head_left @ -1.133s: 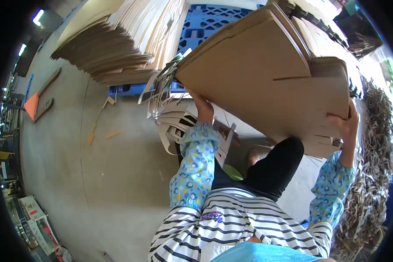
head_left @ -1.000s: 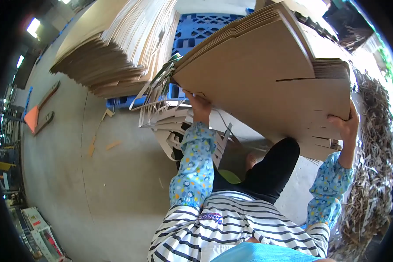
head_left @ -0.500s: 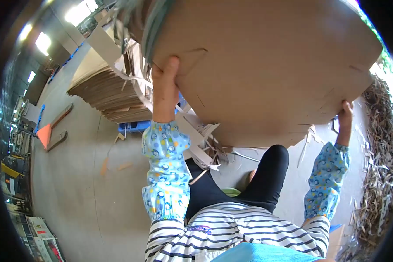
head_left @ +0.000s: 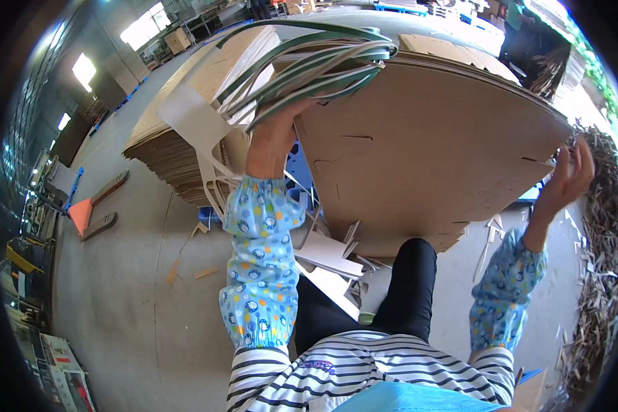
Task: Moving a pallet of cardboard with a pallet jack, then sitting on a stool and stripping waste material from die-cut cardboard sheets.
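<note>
Many flat cardboard sheets, curled green strips over left hand, grip unclear, right hand unclenched

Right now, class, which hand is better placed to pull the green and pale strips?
Probably the left hand: it is at the strips, while the right hand is open near the opposite corner of the cardboard stack.

Orange pallet truck, left; shredded strips heaped right; a white machine, perhaps — blurred — lower left.
</note>
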`<state>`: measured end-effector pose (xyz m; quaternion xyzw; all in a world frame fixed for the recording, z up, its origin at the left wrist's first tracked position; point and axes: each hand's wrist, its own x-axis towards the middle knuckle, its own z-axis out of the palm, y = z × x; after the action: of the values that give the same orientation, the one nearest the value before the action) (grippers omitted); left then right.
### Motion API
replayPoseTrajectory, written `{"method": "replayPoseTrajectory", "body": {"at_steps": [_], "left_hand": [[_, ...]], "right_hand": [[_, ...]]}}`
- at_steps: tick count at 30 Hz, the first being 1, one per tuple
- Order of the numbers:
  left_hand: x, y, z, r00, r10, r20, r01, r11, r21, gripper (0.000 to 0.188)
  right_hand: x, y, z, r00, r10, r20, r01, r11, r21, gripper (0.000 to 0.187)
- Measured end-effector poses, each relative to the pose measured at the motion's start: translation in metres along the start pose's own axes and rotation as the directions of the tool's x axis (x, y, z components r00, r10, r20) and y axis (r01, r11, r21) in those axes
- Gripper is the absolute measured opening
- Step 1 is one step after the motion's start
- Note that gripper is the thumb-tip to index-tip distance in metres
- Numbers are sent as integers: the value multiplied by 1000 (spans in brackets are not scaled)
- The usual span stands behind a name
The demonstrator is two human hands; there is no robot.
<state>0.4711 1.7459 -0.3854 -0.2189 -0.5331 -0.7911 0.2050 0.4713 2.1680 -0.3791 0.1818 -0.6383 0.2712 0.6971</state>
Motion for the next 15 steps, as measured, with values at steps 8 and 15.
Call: {"method": "replayPoseTrajectory", "body": {"at_steps": [8, 15], "left_hand": [[18, -1, 4, 997, 58, 50, -63, 993, 97, 43], [38, -16, -15, 857, 69, -511, -161, 977, -138, 29]], "right_hand": [[44, -135, 123, 659, -42, 751, 140, 988, -68, 41], [39, -142, 172, 768, -87, 634, 201, 973, -110, 44]]}}
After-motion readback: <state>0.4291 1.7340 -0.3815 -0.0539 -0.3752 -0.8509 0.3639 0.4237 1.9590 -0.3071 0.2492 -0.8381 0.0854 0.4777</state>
